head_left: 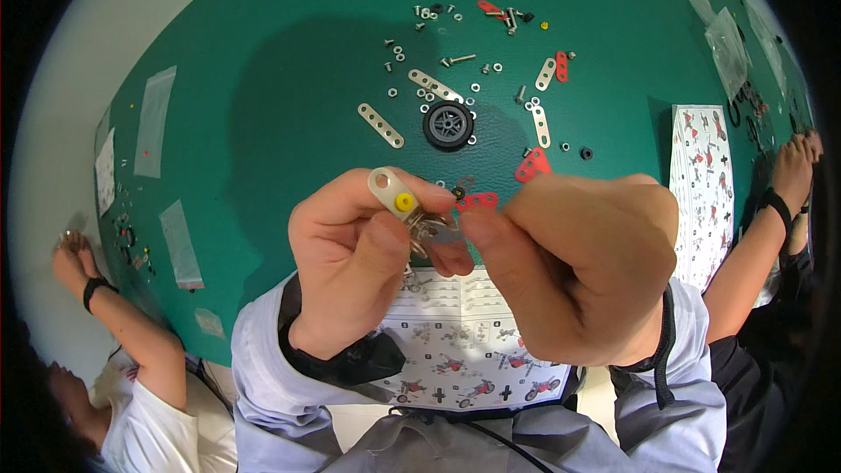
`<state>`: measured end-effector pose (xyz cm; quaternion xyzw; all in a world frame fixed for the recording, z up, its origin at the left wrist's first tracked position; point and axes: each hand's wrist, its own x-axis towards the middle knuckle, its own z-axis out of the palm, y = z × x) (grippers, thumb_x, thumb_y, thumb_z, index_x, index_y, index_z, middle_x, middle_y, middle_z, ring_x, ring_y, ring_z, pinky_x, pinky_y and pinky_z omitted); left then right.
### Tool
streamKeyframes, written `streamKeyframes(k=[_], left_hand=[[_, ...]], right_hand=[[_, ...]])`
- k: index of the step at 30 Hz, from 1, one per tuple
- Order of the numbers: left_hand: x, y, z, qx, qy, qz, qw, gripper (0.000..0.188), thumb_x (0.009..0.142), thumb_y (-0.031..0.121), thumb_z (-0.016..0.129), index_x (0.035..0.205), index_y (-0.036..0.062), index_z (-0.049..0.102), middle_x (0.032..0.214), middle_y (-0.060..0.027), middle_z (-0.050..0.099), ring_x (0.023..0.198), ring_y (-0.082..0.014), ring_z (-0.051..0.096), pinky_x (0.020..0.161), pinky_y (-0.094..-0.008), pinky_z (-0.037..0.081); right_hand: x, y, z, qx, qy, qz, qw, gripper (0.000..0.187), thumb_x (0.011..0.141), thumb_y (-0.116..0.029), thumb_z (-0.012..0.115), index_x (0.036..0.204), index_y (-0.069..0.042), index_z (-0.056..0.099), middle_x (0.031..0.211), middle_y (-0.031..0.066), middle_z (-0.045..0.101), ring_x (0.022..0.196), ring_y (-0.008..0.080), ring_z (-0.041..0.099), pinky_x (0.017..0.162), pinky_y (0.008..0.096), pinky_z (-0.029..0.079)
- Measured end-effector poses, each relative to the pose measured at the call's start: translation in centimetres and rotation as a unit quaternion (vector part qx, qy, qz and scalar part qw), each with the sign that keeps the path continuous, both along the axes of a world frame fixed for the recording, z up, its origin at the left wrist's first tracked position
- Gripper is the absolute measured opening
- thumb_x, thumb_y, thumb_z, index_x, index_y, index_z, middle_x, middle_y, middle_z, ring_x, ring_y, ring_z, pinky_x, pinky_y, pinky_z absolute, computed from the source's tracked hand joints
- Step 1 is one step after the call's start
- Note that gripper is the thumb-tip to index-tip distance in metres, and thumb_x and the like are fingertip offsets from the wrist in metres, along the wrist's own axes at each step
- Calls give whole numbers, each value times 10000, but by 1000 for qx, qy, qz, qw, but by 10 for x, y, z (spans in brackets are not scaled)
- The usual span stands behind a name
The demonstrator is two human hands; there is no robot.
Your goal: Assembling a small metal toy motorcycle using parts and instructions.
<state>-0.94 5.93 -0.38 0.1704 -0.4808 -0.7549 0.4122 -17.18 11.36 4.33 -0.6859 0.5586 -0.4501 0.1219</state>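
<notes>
My left hand [337, 258] pinches a small metal assembly in front of my chest. Its upper part is a silver perforated strip [383, 182] with a rounded end, and a yellow bushing [404, 201] is seated in it. Below that, more shiny metal parts cluster between my thumb and fingers, too blurred to separate. My right hand [596, 267] is closed, thumb against forefinger, at the right side of this assembly; whatever its fingertips grip is hidden. Just beyond the hands lie a red perforated plate [478, 201] and a red triangular plate [533, 165].
A black-tyred wheel [448, 126] lies on the green table [289, 79] among silver strips [380, 125], screws and nuts. A printed instruction sheet [473, 342] is under my hands, another sheet [701, 184] at the right. Plastic bags [156, 123] lie left; people work on both sides.
</notes>
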Motion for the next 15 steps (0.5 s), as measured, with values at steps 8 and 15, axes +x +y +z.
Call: streamKeyframes(k=[8,15], left_hand=[[2,0,0,-1,-34,-2,999,368,906,278,554,1004,-76,549,905,-172,625,679,-242,651,596,-323,548],[2,1,0,-1,-47,9,999,386,891,297,573,1003,-73,553,903,-167,624,684,-246,650,597,-329,550]], right_hand=[[1,1,-3,-1,-9,-16,1000,340,722,8,658,491,-28,412,415,56,317,312,178,297,319,293,202],[-2,0,-5,-11,-5,-3,1000,316,713,-5,667,504,-36,432,416,57,341,308,180,318,312,290,213]])
